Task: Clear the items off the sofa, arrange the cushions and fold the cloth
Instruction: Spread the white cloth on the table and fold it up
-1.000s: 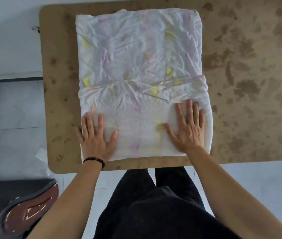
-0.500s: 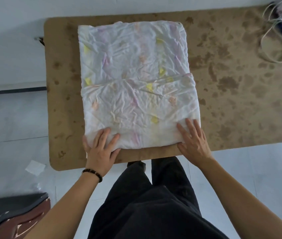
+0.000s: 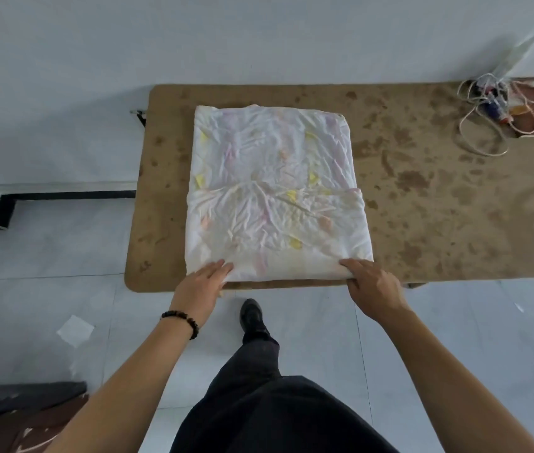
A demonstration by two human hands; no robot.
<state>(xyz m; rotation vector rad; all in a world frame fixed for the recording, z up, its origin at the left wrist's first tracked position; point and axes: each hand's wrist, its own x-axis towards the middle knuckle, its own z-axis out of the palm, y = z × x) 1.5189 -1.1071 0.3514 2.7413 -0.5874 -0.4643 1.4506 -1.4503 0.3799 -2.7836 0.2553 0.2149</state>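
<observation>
Folded cloth (image 3: pixel 275 191) lies flat at frame centre on table (image 3: pixel 422 197), long axis top-to-bottom. Left hand (image 3: pixel 202 284) and right hand (image 3: pixel 373 286) pinch its lower corners.

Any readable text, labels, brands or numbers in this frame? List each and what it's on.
No text can be read anywhere.
cloth: coloured patches only, no letters.
small coloured items among cords at the far right of the table: any labels are too small and blurred to read.
paper scrap on the floor: looks blank.
</observation>
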